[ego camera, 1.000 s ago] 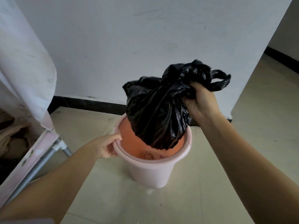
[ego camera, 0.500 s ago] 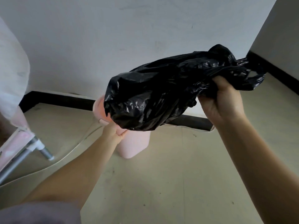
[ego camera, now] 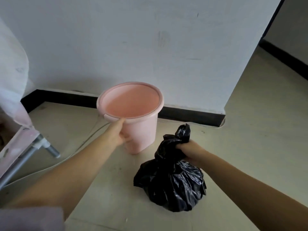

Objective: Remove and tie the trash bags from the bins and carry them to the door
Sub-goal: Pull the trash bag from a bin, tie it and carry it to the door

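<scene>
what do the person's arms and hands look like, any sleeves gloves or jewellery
Both forearms are bare, and no gloves, rings, watch or bracelets show on the left hand or the right hand. The only clothing visible is a pale pinkish-grey fabric edge at the lower left corner, likely a short sleeve or shirt; it is blurred.

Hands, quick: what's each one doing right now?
Left hand: grips the pink bin at its near rim.
Right hand: grips the gathered neck of the black trash bag.

Soft, even daylight; no hard shadows. Faint sheen on black bag (ego camera: 171, 184). Wide-angle bend at edges; wall corner leans. Slight overall softness, sleeve at lower left blurred.
</scene>
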Demonstrator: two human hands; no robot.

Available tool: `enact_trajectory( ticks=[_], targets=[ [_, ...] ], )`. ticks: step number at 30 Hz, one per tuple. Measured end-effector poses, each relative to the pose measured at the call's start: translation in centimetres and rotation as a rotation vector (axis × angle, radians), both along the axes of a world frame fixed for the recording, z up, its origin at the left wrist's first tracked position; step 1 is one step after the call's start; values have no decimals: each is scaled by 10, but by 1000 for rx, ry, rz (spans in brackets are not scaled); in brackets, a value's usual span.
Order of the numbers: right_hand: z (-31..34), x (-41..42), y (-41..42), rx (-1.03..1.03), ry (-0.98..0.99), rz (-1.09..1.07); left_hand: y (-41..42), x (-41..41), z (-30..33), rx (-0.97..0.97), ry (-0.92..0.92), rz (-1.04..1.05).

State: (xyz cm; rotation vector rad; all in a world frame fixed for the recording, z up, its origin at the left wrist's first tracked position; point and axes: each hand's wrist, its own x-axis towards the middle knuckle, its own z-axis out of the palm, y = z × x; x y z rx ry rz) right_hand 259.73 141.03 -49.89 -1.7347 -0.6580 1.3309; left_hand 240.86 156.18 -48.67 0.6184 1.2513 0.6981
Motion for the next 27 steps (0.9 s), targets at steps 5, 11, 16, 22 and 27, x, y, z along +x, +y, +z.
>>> enact_trajectory(
  ticks=[5, 11, 16, 22, 27],
  targets=[
    [1, -9, 19, 42, -19, -10, -35, 24, 19, 110, 195, -302],
    [36, -7, 25, 139, -71, 262, -78, 32, 41, 987, 598, -1021],
    [81, 3, 20, -20, -397, 594, -49, 15, 61, 1014, 750, -728],
    [131, 9, 33, 145, -1026, 504, -23, -3, 110, 1067, 723, -332],
    [154, 14, 24, 513, -549, 165, -31, -10, 129, 1005, 653, -405]
  ],
)
